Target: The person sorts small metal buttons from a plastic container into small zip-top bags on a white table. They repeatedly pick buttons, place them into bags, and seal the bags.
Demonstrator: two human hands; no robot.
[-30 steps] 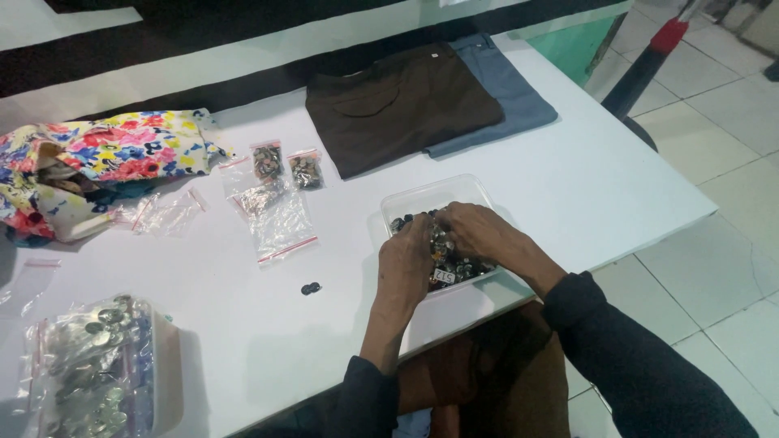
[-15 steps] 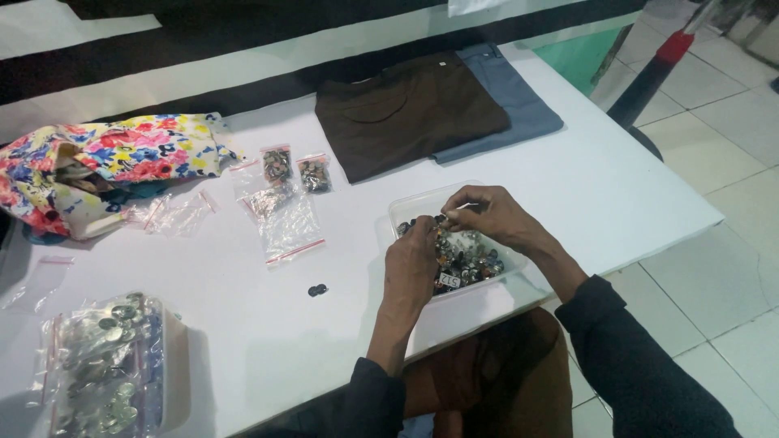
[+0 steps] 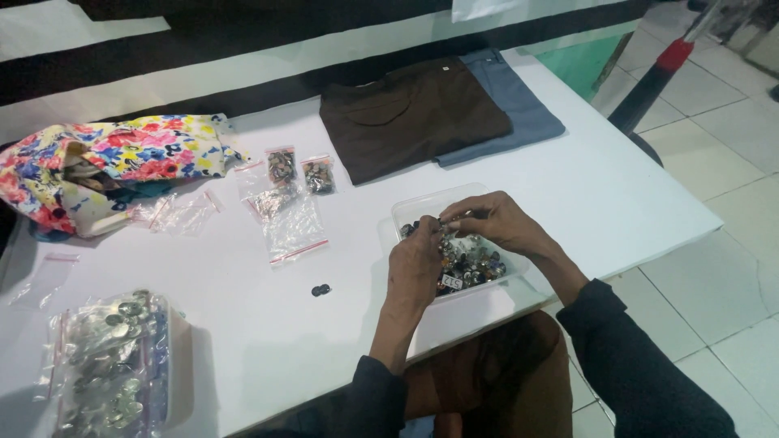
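Where a second ago both hands lay deep among the buttons, they now sit raised, fingertips meeting above the clear plastic tray point(image 3: 422, 207) at the table's point(image 3: 633, 186) near edge. Left hand point(image 3: 415, 268) curled, fingers pinching something small, too blurred to identify. Right hand point(image 3: 495, 223) likewise half closed, fingertips touching the left's. Mixed dark buttons point(image 3: 471, 264) fill the tray. Farther off: small zip bags point(image 3: 292, 203), then folded brown garment point(image 3: 414, 118) beside a blue one point(image 3: 519, 105).
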